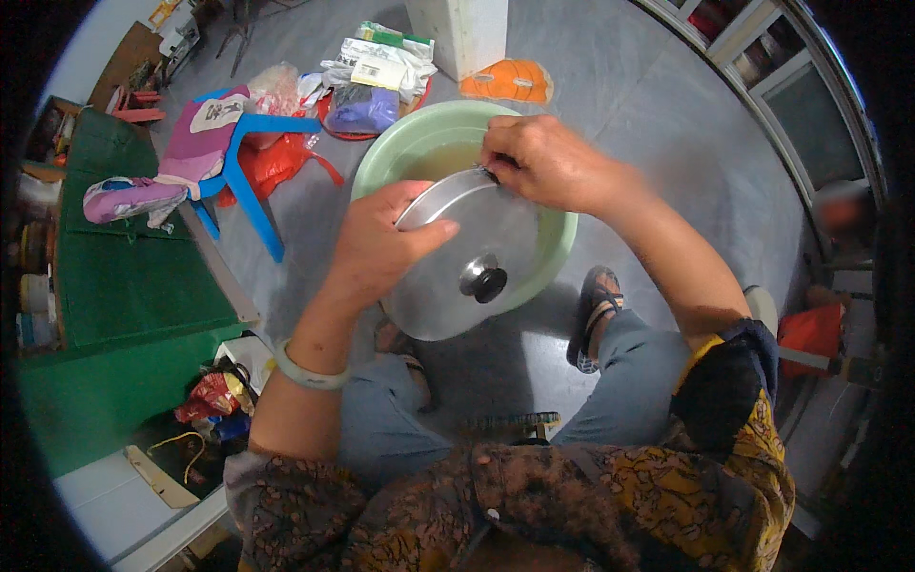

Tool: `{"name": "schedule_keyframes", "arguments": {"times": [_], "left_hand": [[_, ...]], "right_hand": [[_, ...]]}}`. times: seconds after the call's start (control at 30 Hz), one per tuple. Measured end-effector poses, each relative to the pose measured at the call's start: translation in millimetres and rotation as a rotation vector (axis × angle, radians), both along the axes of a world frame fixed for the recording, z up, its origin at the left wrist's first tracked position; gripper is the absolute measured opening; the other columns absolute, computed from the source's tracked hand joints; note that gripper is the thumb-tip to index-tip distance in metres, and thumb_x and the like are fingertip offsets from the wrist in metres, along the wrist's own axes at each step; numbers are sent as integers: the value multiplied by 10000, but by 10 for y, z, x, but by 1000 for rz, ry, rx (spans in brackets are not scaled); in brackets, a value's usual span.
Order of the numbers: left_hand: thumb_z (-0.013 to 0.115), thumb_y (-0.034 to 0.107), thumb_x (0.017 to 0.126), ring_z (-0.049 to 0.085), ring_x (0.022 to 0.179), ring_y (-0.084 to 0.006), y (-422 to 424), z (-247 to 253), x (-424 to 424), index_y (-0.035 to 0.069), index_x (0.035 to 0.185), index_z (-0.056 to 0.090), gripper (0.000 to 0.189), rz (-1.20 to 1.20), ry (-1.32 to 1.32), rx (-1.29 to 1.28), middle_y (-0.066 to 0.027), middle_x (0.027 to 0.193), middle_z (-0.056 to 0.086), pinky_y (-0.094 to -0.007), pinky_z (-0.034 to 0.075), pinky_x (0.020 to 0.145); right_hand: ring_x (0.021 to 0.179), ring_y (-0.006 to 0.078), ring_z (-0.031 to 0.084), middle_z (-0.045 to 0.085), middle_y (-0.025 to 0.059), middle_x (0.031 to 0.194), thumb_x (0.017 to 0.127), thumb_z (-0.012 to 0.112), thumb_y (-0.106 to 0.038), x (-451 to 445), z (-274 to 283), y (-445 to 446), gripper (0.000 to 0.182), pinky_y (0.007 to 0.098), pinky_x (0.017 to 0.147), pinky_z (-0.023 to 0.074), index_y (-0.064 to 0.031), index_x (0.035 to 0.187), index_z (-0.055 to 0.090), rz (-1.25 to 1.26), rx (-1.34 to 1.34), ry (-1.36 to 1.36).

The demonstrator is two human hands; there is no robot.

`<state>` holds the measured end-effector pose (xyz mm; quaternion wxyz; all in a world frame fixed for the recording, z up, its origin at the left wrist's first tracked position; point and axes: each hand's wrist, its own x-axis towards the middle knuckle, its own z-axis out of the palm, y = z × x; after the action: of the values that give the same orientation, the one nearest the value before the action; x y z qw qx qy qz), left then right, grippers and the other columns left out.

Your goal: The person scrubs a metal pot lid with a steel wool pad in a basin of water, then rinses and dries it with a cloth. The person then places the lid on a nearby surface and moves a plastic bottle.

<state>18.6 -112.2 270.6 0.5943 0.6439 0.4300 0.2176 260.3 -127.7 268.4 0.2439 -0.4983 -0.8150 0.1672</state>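
A metal pot lid (436, 286) with a black and silver knob (485, 277) is tilted over a pale green plastic basin (557, 268). My left hand (382, 239) grips the lid's rim on the left, its thumb lying on the lid's face. My right hand (532, 161) is at the upper rim, fingers curled around something small and dark pressed to the edge; what it is cannot be made out. Cloudy yellowish water (443, 159) shows in the basin behind the lid.
Left of the basin stands a blue plastic stool (246, 193) with purple cloth on it, beside a red plastic bag (275, 161). Packages (379, 71) lie behind, near a white box (461, 36) and an orange mat (507, 80). A green cabinet (136, 279) is far left.
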Motion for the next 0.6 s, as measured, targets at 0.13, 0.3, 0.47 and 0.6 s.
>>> {"name": "schedule_keyframes", "arguments": {"times": [0.13,0.3,0.47,0.6], "left_hand": [[768,101,776,644,807,-94,8,-97,20,-5,1122,660,377,-66,119,225,-79,928,713,-259,520,722],[801,101,741,645,782,-110,0,-277,52,34,1330,522,655,-22,-17,198,-106,887,710,-272,516,715],[803,100,732,640,764,-104,-56,-181,-28,50,1416,433,779,-7,66,107,-105,865,707,-271,510,691],[798,118,739,635,754,-93,-11,-29,-80,38,1355,518,681,41,182,148,-78,862,708,-264,508,673]], "right_hand": [[781,362,630,625,153,843,794,648,-14,-336,23,52,128,402,700,520,7,920,634,192,185,-24],[761,332,629,621,133,823,785,654,5,-388,-30,32,121,393,684,517,-1,905,638,258,190,91],[740,265,636,632,104,816,824,646,0,69,-269,-46,90,366,682,508,-9,914,646,34,-134,193],[748,267,628,633,108,829,838,645,-8,112,-312,-120,94,356,700,504,-6,932,649,-207,-331,268]]}}
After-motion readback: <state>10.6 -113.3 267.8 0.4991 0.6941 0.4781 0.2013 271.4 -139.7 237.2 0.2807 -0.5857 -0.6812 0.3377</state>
